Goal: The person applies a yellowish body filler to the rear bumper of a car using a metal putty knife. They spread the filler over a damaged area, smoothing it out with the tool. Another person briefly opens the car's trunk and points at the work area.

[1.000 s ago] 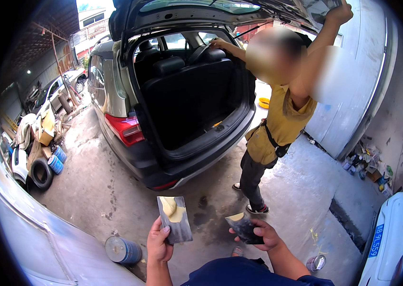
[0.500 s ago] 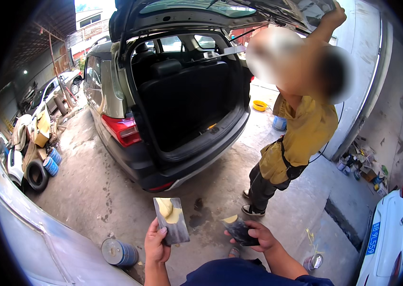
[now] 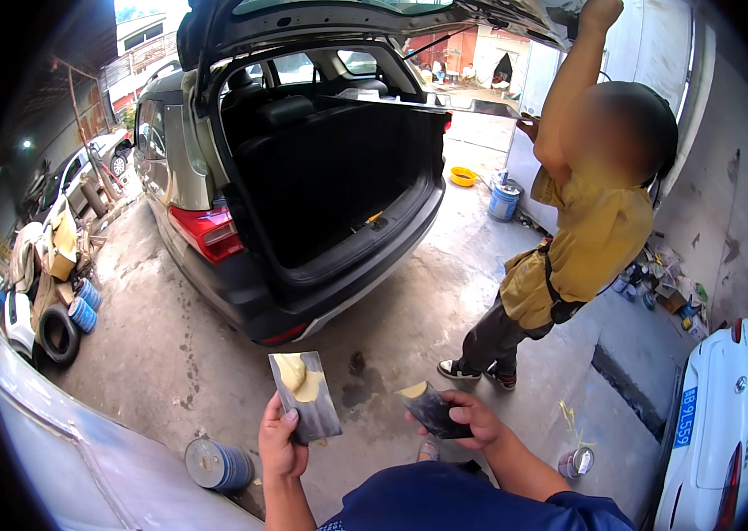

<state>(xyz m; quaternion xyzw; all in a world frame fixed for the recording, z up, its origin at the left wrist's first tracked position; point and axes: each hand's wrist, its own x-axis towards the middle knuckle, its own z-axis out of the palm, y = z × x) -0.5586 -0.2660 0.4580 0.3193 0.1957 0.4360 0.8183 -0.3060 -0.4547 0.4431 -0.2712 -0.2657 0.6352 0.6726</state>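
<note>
- Head view, 7 o'clock: your left hand [image 3: 283, 445] pinches a grey plate [image 3: 319, 420] bearing cream paste [image 3: 297, 375].
- 5 o'clock: your right hand [image 3: 478, 421] grips a dark spreader [image 3: 436, 416], its edge cream-coated.
- 3 o'clock: the co-worker [image 3: 599, 232] has shifted rightward, probably leaving you freer access to the car [image 3: 338, 290].

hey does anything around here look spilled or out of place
Yes: a dark patch marks the floor behind the car, like a spill, and yellow strands or streaks lie near a small can, looking messy. The pale paste on the plate in your left hand shows no dripping.
</note>
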